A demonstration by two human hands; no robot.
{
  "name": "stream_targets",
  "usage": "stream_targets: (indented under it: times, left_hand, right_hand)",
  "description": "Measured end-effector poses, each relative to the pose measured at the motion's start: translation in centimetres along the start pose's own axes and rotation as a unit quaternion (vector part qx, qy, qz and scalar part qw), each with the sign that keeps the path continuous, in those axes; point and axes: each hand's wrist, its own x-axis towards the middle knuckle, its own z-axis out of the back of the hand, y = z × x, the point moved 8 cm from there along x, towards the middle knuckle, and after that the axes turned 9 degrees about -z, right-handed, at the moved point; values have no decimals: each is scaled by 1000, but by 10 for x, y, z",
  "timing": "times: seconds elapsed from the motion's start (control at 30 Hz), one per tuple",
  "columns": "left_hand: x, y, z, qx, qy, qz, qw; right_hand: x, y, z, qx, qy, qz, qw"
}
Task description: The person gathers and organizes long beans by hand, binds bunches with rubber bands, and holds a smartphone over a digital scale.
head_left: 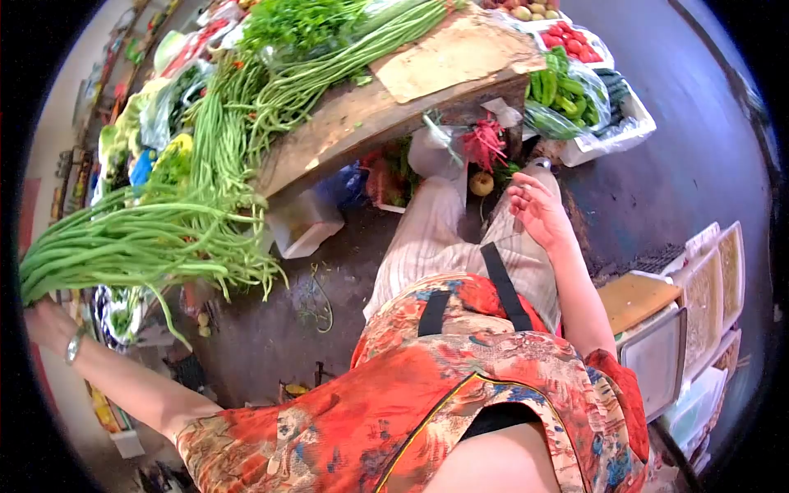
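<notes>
My left hand (pixel 48 319), with a bracelet at the wrist, is stretched out to the far left edge. It is closed around the end of a thick bunch of long green beans (pixel 140 246); the fingers are mostly hidden beneath it. The loose ends of the bunch spread to the right and hang down. More long beans (pixel 353 66) lie along the wooden table (pixel 329 152). Over my knee, my right hand (pixel 536 207) is raised with its fingers loosely bent and apart, and nothing shows in it.
Leafy greens (pixel 300 25) are piled at the back. Green peppers (pixel 565 90) and red tomatoes (pixel 569 41) sit in white boxes at the right. Red ties (pixel 485 144) hang from the table edge. Plastic bins (pixel 699 304) stand at the lower right, a white container (pixel 304 226) under the table.
</notes>
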Motion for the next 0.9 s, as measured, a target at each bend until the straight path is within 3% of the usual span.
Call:
stream_targets:
  times: [0.07,0.1,0.17,0.2,0.23,0.27,0.3,0.33,0.4,0.47,0.5,0.53,0.57,0.6,0.67,0.73,0.9]
  left_hand:
    - [0,-7,14,1,11,4,1000]
    - [-3,-14,21,114,51,-68,990]
    - [-23,-33,24,139,82,-34,986]
    - [-30,0,39,0,94,89,992]
    - [-41,22,43,-140,102,208,963]
    - [-52,35,47,-211,105,262,936]
    - [-65,40,45,-275,103,317,902]
    - [-89,23,15,-332,188,380,842]
    - [-142,-32,-48,-441,304,418,734]
    - [-215,-64,-97,-480,396,455,637]
    - [-240,-93,-122,-379,451,449,672]
    - [-264,-136,-154,-443,410,506,617]
    - [-292,-166,-186,-429,544,487,532]
    - [-318,-197,-212,-479,549,507,461]
    - [-373,-241,-259,-547,516,512,415]
    - [-412,-286,-288,-579,522,541,316]
    - [-466,-354,-318,-601,590,501,200]
  right_hand:
    - [2,0,3,-18,5,2,1000]
    - [2,0,3,-21,6,-1,1000]
    - [2,0,3,-21,3,-1,1000]
    - [3,-1,2,-23,6,-2,1000]
    - [2,-1,3,-29,-5,-3,1000]
    - [2,-1,3,-35,-15,-3,999]
    - [2,-1,2,-36,-12,-3,999]
    - [2,-1,1,-26,-12,-1,1000]
    - [3,-2,3,-16,-17,3,1000]
    - [3,-3,2,-23,-18,9,1000]
    - [2,-3,2,-29,-21,13,999]
    - [2,-4,2,-51,-28,23,998]
    - [1,-5,2,-70,-26,29,997]
    - [-2,-7,-2,-101,-28,25,994]
    - [-19,-7,-16,-165,-49,26,985]
    - [-42,-4,-34,-156,-27,35,987]
    - [-85,9,-33,-116,-52,96,987]
